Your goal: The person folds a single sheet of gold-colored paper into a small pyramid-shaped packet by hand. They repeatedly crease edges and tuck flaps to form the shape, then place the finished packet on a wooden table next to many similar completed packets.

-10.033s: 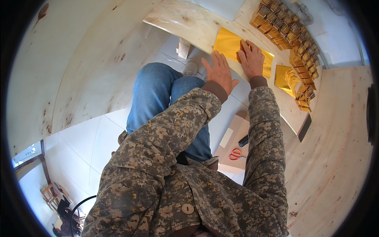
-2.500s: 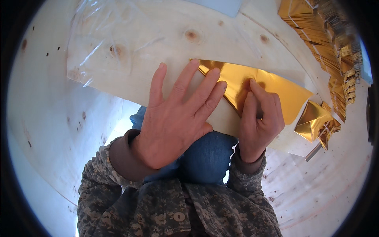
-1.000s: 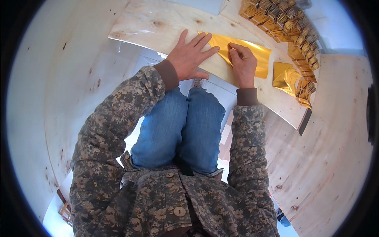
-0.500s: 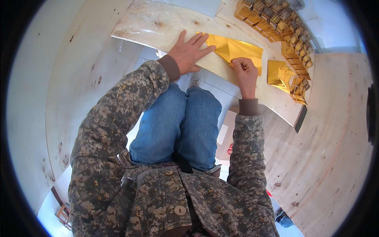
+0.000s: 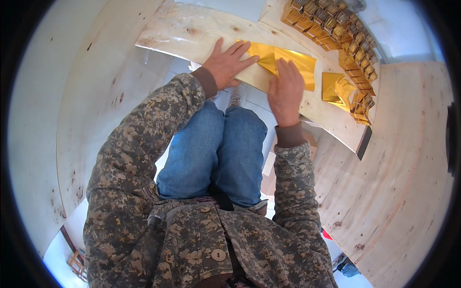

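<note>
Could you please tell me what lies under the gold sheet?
The gold sheet lies on the pale wooden board, visible around it. The stretch directly beneath is covered, so anything else there cannot be seen.

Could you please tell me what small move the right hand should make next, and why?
Probably smooth the right hand along the fold in the gold sheet: a crease line shows right beside its fingertips, and the left hand, spread at the sheet's left end, seems placed to steady it.
</note>
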